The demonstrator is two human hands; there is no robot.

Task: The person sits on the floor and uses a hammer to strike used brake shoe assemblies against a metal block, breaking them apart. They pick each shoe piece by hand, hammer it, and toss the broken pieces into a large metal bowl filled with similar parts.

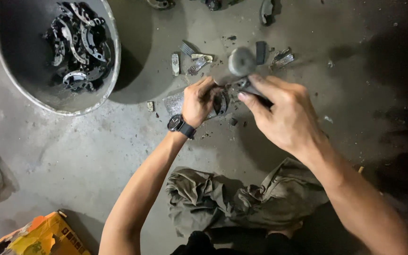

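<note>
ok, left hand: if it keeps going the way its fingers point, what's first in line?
Likely the small metal scraps on the floor just beyond the left hand, which grips a dark curved part. Depth is unclear.

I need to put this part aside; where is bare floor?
Bare concrete floor lies left of the left hand, between the round grey metal basin and the orange cardboard box. It is crowded beyond the right hand, with scattered metal scraps.
</note>
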